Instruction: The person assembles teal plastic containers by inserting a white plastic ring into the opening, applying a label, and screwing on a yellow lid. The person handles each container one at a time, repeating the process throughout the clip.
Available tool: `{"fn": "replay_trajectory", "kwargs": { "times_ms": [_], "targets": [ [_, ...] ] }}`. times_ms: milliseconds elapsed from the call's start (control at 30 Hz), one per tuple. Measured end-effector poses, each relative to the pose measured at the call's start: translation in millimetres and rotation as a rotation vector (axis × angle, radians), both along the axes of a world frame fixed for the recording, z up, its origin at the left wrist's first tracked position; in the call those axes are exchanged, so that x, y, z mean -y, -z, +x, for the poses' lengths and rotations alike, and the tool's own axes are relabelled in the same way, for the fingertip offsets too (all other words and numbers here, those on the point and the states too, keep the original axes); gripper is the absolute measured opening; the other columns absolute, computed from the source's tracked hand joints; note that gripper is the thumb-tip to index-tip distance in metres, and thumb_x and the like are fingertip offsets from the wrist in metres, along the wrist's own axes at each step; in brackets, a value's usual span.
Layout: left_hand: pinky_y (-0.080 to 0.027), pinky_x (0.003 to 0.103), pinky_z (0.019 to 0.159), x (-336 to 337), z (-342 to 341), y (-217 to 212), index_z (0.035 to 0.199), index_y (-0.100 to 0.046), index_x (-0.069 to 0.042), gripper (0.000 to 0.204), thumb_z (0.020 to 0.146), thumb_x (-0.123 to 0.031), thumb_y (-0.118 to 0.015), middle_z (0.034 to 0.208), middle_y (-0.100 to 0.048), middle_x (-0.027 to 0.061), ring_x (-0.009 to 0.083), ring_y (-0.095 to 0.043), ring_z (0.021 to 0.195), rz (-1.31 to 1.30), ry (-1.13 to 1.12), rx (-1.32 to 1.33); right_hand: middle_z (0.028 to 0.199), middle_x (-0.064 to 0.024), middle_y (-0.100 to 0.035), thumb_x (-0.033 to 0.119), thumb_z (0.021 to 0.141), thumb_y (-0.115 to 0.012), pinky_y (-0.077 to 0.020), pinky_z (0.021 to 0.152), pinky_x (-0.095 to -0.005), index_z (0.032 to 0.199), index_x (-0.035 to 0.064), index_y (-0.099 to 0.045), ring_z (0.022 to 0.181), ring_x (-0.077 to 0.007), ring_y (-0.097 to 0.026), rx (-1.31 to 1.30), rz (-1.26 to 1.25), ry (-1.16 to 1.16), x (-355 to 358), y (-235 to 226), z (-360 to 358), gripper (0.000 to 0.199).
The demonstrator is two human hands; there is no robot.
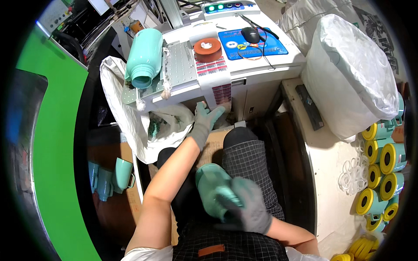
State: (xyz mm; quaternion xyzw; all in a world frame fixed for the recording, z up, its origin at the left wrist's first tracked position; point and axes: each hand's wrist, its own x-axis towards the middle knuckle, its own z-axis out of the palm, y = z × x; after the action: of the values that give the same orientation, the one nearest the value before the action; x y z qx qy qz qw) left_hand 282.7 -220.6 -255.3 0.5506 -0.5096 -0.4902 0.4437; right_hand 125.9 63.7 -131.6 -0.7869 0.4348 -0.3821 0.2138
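My left hand (pixel 205 119), in a grey glove with mint fingers, reaches to the front of the white workbench. Its fingers are apart, close to the lower end of a hanging strip of printed labels (pixel 222 93); whether they touch it I cannot tell. In my lap lies a mint-green bottle (pixel 210 185), its threaded neck toward my right. My right hand (pixel 251 205), gloved the same way, closes on the bottle near that neck and is blurred by motion. Another mint-green bottle (pixel 146 56) lies on the perforated metal plate (pixel 180 65), its mouth toward me.
An orange-brown tape roll (pixel 207 50) sits on the labels beside a blue mat (pixel 270 43) with a black mouse (pixel 250 35). Below the plate hangs an open white sack (pixel 122 104). At right stand a large plastic-lined bag (pixel 348 74), white rings (pixel 353 176) and yellow-ended mugs (pixel 389 158).
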Motion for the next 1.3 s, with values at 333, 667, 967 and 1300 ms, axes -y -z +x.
{"fn": "replay_trajectory", "kwargs": {
  "times_ms": [333,667,967,1300],
  "targets": [
    [-0.054,0.034,0.098,10,4,-52,0.144,-0.047,0.005,0.07,0.085,-0.009,-0.082,0.124,-0.067,0.0158,0.0203,-0.065,0.115,-0.062,0.141,-0.284,0.142,-0.0241,-0.056,0.017,0.068,-0.09,-0.0491,0.11,-0.0505,0.133,0.0013,-0.062,0.132,-0.0412,-0.057,0.167,0.27,-0.062,-30,9,-58,0.072],
    [-0.058,0.028,0.084,53,-17,-45,0.12,-0.069,0.001,0.04,0.083,-0.001,-0.084,0.111,-0.074,0.0072,0.0147,-0.07,0.096,-0.35,-0.052,0.154,0.154,-0.0351,-0.038,0.031,0.074,-0.09,-0.0535,0.104,-0.0502,0.164,0.012,-0.026,0.135,-0.0505,-0.052,-0.024,0.728,0.015,-62,9,-70,0.112],
    [-0.058,0.028,0.086,29,18,-61,0.106,-0.071,0.002,0.026,0.081,0.01,-0.077,0.106,-0.072,0.0082,0.0163,-0.072,0.095,-0.167,0.165,-0.144,0.136,-0.0277,-0.062,0.029,0.074,-0.085,-0.0529,0.104,-0.0405,0.165,0.0048,-0.022,0.124,-0.0348,-0.066,0.277,0.759,0.195,-53,10,-52,0.114],
    [-0.05,0.025,0.064,-202,107,-113,0.097,-0.075,0.002,0.018,0.094,-0.016,-0.071,0.078,-0.068,0.0036,0.0124,-0.062,0.067,0.004,-0.216,-0.249,0.154,-0.0407,-0.034,0.025,0.076,-0.088,-0.0517,0.096,-0.0519,0.149,0.0185,-0.054,0.124,-0.0497,-0.055,-0.189,0.212,0.175,-32,54,8,0.081]
  ]
}}
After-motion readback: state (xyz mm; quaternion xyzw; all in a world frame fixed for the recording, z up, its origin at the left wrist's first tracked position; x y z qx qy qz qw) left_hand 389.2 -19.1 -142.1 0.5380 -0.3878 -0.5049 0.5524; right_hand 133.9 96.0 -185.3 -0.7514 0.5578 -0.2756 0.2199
